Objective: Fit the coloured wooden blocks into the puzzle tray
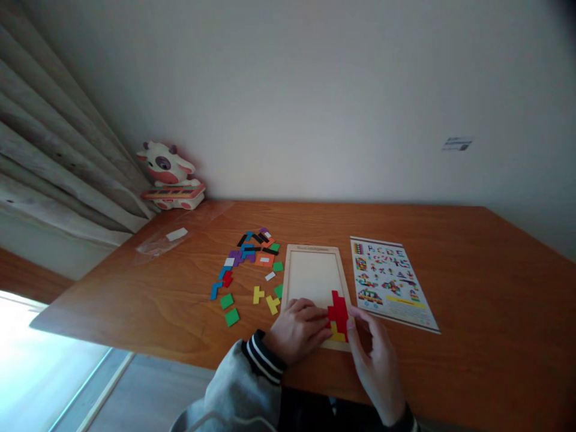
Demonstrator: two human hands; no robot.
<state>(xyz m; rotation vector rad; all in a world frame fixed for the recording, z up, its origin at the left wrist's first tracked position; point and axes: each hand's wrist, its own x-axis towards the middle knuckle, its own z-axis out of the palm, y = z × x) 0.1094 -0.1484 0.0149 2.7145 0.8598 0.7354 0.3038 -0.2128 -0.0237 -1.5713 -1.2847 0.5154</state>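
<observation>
A shallow wooden puzzle tray (314,248) lies on the table in front of me. Red puzzle pieces (338,312) sit together in its lower right corner, with a yellow puzzle piece (336,333) below them. My left hand (300,330) rests over the tray's lower left part, its fingers laid out and their tips touching the left side of these pieces. At the right rim, my right hand (375,354) has thumb and index finger brought together on the edge of a red piece. The left hand covers part of the tray floor beneath it.
Loose colored pieces (258,294) are scattered left of the tray. A printed pattern sheet (391,282) lies to its right. Farther left are clear plastic wrapping (157,243) and a cow-shaped toy keyboard (171,177) near the wall and curtain (58,138).
</observation>
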